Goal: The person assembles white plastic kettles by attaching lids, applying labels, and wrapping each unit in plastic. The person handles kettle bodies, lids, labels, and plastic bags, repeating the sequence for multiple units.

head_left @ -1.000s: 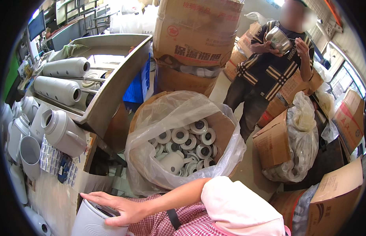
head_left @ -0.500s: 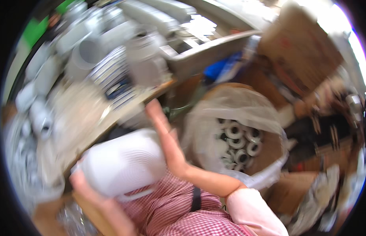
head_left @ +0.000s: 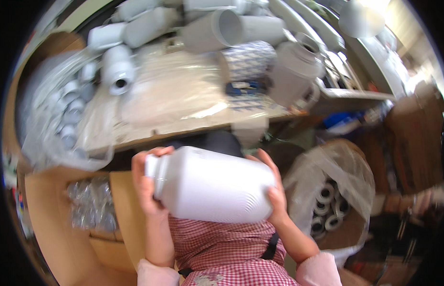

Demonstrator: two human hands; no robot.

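I hold a large white plastic jar [head_left: 217, 186] on its side over my lap, in front of a red checked apron. My left hand [head_left: 150, 183] wraps round its narrower neck end. Against the ribbed base at the other end presses my right hand [head_left: 275, 190], thumb and fingers on the jar. Beyond it, on the workbench, lies a patterned roll of labels [head_left: 249, 59], and a grey-white jar [head_left: 294, 71] stands beside that roll.
To my left sits an open cardboard box [head_left: 47, 205] with plastic-wrapped pieces [head_left: 92, 202]. A plastic-lined bin [head_left: 358, 183] on my right holds several ring-shaped parts [head_left: 324, 208]. Clear film [head_left: 176, 90] covers the workbench [head_left: 150, 136]; more white bottles [head_left: 150, 26] lie along its back.
My view has swung left toward the box. My right hand, earlier raised and apart from the jar, now grips its base. My left hand holds the neck end.
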